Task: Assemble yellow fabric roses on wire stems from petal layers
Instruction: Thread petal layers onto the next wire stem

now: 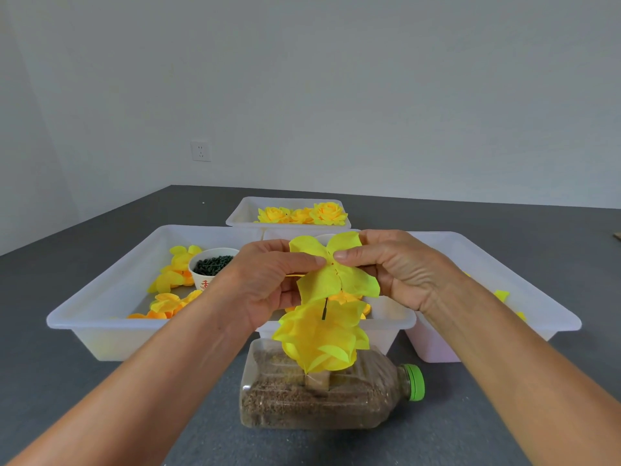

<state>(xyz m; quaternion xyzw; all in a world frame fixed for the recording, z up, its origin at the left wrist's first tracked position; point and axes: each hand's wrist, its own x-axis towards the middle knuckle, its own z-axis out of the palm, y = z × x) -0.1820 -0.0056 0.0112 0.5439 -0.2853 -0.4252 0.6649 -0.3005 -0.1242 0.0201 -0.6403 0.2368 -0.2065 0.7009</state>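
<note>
Lying on its side near the bench's front edge, a plastic bottle (322, 395) of brown grain carries a wire stem (325, 308) with yellow petals bunched low on it. Above, the left hand (265, 284) and right hand (396, 267) each pinch a flat petal layer (331, 270) at its centre, thumbs nearly touching, fingers curled behind.

I see wall socket (201, 151) on white wall (369, 79) beyond desk's (67, 257) far edge, left of centre.
</note>
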